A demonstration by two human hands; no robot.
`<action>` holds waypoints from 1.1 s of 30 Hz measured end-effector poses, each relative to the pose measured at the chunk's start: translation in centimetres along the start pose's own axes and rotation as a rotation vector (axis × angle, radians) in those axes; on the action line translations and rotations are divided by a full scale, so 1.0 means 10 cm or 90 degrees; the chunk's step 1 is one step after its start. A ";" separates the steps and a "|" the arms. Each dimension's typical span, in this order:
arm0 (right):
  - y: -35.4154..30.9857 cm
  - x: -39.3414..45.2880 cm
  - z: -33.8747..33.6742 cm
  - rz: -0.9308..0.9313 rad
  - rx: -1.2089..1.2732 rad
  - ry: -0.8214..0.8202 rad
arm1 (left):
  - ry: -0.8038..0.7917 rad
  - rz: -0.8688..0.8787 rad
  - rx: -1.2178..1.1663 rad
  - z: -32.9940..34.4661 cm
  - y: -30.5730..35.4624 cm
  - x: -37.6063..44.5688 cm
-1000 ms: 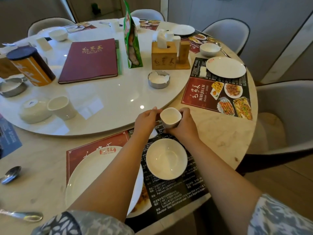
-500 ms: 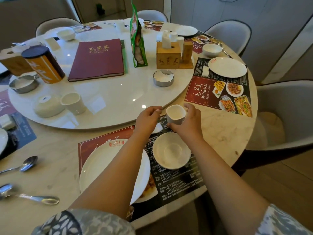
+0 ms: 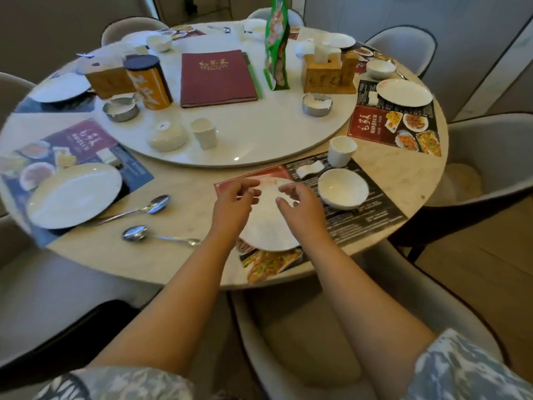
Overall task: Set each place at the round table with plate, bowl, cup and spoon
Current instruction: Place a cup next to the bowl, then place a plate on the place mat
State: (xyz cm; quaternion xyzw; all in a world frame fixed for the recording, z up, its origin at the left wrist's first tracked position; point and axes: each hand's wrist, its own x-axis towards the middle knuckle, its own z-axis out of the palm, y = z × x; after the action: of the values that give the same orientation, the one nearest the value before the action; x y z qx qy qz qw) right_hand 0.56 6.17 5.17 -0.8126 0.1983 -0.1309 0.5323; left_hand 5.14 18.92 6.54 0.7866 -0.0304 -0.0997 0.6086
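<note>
Marble table [image 3: 184,264]: head view, I see a round pale top with a white turntable [image 3: 259,140] in its middle.
Near place: a dark printed placemat [image 3: 372,209] lies at the table edge in front of me; a white plate [image 3: 268,226] sits on its left part.
Bowl [image 3: 343,189]: white, upright, on the placemat just right of the plate.
Cup [image 3: 341,151]: white, upright, on the far corner of the placemat beyond the bowl, beside the turntable rim.
Spoon rest [image 3: 310,169]: small white piece on the mat, left of the cup.
Left hand [image 3: 233,203]: over the plate's left side, fingers loosely curled, holding nothing.
Right hand [image 3: 300,206]: over the plate's right side, fingers relaxed and apart, holding nothing.
Spoons: one metal spoon [image 3: 153,236] lies on bare marble left of the plate; a second spoon [image 3: 144,209] lies farther left, its handle running towards the left plate [image 3: 75,194].
Turntable load: an upturned bowl [image 3: 167,137] and a spare cup [image 3: 204,132] stand side by side; a maroon menu [image 3: 216,77] lies behind them.
</note>
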 end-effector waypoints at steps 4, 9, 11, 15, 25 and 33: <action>-0.26 -0.49 0.50 0.001 0.002 -0.018 | 0.009 -0.019 0.010 -0.76 -0.27 -0.34; -0.59 -0.88 1.07 -0.004 -0.008 -0.042 | 0.036 -0.028 0.013 -1.66 -0.55 -0.60; -0.73 -0.95 1.30 -0.010 -0.012 -0.056 | 0.072 -0.038 0.003 -1.95 -0.65 -0.65; -0.92 -1.01 1.75 -0.006 -0.005 -0.089 | 0.131 -0.058 -0.029 -2.42 -0.82 -0.63; -1.17 -0.43 2.80 0.002 -0.010 -0.166 | 0.298 -0.089 0.007 -3.22 -1.21 0.00; -1.31 0.39 3.61 0.079 -0.088 -0.216 | 0.391 -0.181 0.119 -3.87 -1.36 0.93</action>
State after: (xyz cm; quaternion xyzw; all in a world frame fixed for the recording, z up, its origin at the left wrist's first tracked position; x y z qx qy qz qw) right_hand 21.68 38.35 2.79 -0.8440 0.1638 0.0548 0.5077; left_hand 20.77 57.70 1.56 0.8285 0.2554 0.0612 0.4945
